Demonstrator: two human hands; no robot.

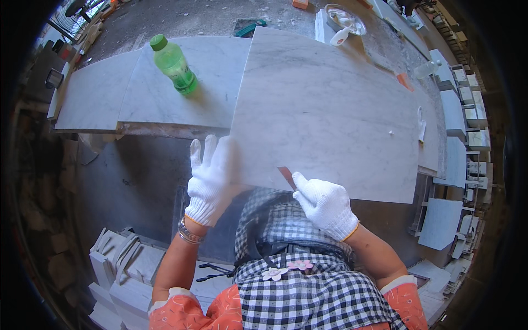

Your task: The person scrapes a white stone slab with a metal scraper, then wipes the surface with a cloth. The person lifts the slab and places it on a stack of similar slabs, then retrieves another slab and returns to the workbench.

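Observation:
A large pale grey marble slab (330, 104) lies in front of me, its near edge close to my checked apron. My left hand (212, 176), in a white knit glove, is at the slab's near left corner with its fingers stretched up and apart. Blur hides whether it touches the edge. My right hand (325, 203), gloved the same way, is closed around a thin reddish-brown scraper blade (285, 176). The blade's free end rests on or just above the slab near its front edge; I cannot tell which. A tiny white crumb (391, 132) sits on the slab's right part.
A green plastic bottle (175, 66) stands on the paler slabs (99, 91) at left. Far right hold a metal bowl (352, 23), a clear bottle (427, 69) and a white glove (422, 125). Stacked stone pieces (129, 291) are low at left; more slabs (440, 223) stand right.

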